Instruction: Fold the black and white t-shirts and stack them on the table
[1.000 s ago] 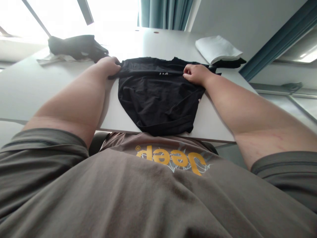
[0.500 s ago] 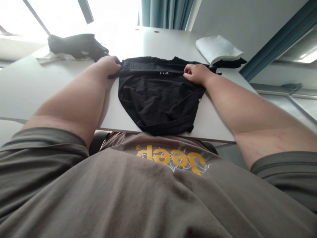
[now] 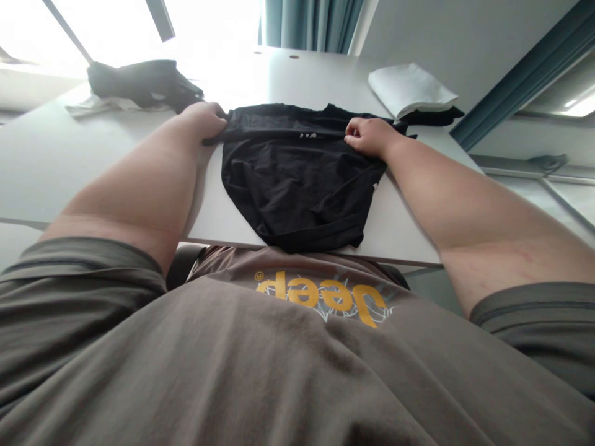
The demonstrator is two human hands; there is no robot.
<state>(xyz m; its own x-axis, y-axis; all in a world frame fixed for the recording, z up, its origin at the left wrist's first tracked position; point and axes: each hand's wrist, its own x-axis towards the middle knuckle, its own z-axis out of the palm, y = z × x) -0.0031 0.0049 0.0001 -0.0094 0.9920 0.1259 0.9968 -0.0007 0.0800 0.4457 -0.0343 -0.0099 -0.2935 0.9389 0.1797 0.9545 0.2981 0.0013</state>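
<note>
Two hands grip the far edge of a black garment (image 3: 292, 179), a T-shirt by the look of it, which lies on the pale table (image 3: 69, 167) straight in front of the person. The left hand (image 3: 204, 121) is curled around the left end of that edge, with cloth bunched under the fingers. The right hand (image 3: 367, 135) is clenched on the right end, knuckles up.

Between them a folded band of cloth runs left to right across the table, with a trace of white lettering near its middle. That band is the long axis of the part being held. Each hand has one end, so neither is nearer than the other.

From the band the rest of the garment spreads back toward the person, rumpled and narrowing. Its near hem lies at the table's near edge, just above the person's brown T-shirt (image 3: 279, 359).

A dark heap of clothes (image 3: 139, 83) lies well off to the far left. A white folded cloth (image 3: 409, 90) sits on something black at the far right — both are apart from the hands.
</note>
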